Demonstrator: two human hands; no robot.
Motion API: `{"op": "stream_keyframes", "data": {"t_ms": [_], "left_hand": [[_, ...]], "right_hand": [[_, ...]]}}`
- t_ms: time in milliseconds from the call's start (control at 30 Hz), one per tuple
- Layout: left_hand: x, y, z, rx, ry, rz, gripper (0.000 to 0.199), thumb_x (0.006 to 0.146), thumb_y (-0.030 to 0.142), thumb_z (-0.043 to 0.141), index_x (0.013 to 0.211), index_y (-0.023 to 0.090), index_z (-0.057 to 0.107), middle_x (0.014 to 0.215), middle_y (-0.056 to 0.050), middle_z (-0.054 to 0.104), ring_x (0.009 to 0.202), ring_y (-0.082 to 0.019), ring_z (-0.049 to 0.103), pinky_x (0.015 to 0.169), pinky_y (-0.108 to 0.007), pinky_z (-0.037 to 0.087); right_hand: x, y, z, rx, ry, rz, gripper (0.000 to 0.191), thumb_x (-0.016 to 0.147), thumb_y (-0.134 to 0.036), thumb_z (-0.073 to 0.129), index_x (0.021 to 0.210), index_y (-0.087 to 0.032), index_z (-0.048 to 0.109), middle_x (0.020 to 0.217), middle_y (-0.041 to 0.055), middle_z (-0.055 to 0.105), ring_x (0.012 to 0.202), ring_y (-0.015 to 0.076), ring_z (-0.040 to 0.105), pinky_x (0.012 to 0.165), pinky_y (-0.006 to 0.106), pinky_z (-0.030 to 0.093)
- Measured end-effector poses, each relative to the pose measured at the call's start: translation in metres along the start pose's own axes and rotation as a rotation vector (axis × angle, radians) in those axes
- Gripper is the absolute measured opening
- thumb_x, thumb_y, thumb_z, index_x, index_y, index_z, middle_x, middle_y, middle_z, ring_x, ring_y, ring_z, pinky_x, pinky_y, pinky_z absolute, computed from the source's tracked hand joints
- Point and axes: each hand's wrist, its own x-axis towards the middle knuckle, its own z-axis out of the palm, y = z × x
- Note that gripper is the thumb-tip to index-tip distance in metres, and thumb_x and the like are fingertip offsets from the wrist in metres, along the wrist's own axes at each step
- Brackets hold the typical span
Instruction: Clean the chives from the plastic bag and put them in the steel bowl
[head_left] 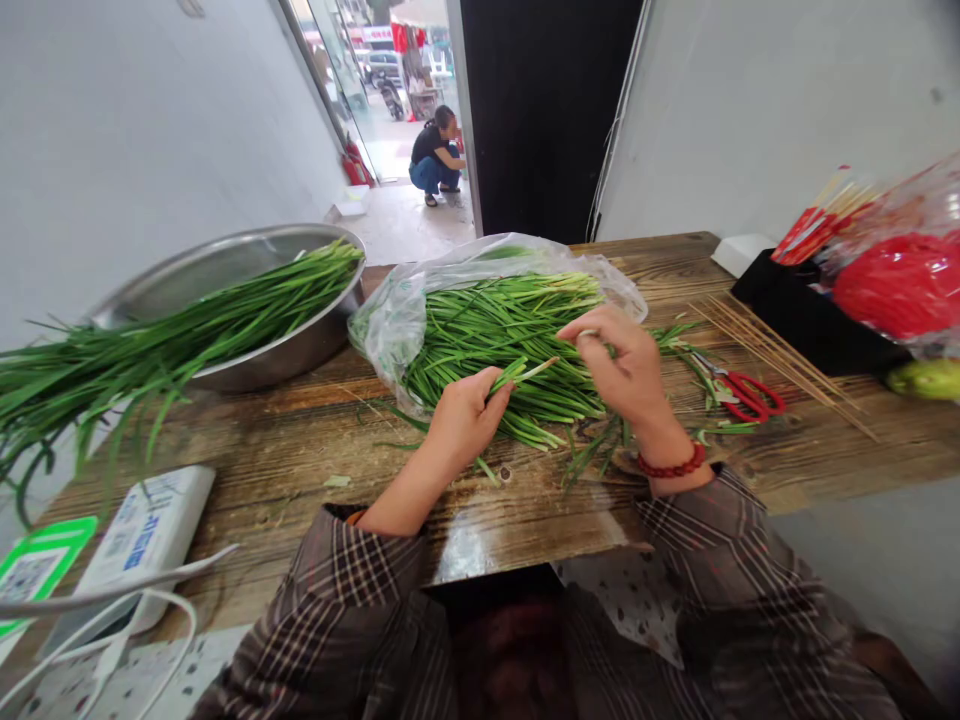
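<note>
My left hand (463, 418) is closed around a few garlic chives (531, 372), their pale root ends sticking out toward the right. To the right of those ends, my right hand (628, 372) is raised with its fingers curled and thumb near the index finger; what it pinches, if anything, is too small to make out. Beneath and behind both hands, a large heap of garlic chives (487, 320) lies in an opened clear plastic bag (390, 325). Loose trimmings (600, 450) lie on the wooden table (390, 490) below my right hand.
At left, a steel basin (322, 335) holds long chives hanging over its rim. Red-handled scissors (750, 395), wooden skewers (787, 360) and a black box (817, 320) are at right. A white device (146, 540) with cables stands front left. A person (435, 155) squats by the doorway.
</note>
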Motion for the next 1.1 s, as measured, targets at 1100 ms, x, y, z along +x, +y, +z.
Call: {"op": "stream_keyframes", "data": {"t_ms": [1100], "left_hand": [[0.002, 0.0, -0.009, -0.112, 0.041, -0.079, 0.032, 0.091, 0.037, 0.04, 0.064, 0.02, 0.038, 0.059, 0.003, 0.041, 0.057, -0.011, 0.039, 0.057, -0.024, 0.029]], "right_hand": [[-0.005, 0.032, -0.03, -0.4, 0.01, 0.093, 0.018, 0.083, -0.018, 0.055, 0.093, -0.023, 0.07, 0.107, 0.0074, 0.068, 0.104, 0.025, 0.06, 0.093, 0.044, 0.043]]}}
